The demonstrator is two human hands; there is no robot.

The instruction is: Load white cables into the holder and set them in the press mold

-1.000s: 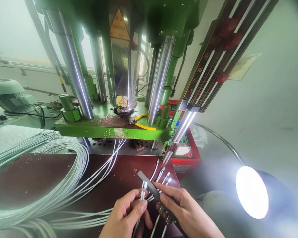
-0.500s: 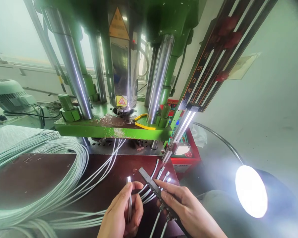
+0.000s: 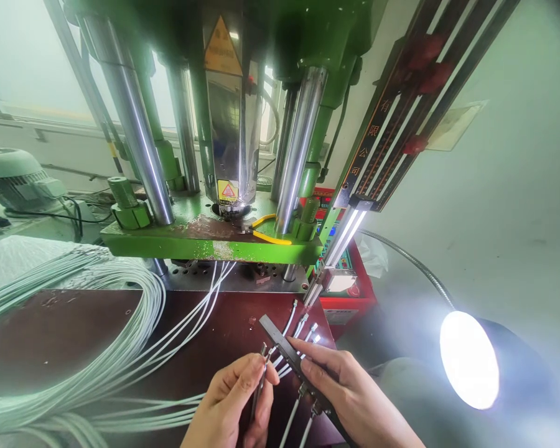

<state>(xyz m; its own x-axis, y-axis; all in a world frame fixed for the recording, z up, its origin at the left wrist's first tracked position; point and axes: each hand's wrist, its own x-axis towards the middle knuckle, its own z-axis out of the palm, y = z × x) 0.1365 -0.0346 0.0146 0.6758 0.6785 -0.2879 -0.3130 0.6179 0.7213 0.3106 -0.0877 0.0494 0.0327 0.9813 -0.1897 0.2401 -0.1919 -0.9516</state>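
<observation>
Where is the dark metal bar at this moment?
In the head view, the dark metal bar lies low and right of centre, under the right hand, slanting over the white cable ends on the brown table.

Both hands are cut off at bottom edge.

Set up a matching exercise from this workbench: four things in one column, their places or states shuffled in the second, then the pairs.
1. thin white cable end
2. flat dark metal bar
3. round lit work lamp
4. yellow-handled pliers

a. on the green press plate
b. shining at far right
c. pinched in the left hand
d. under the right hand fingers

Pairs: 1-c, 2-d, 3-b, 4-a
</observation>
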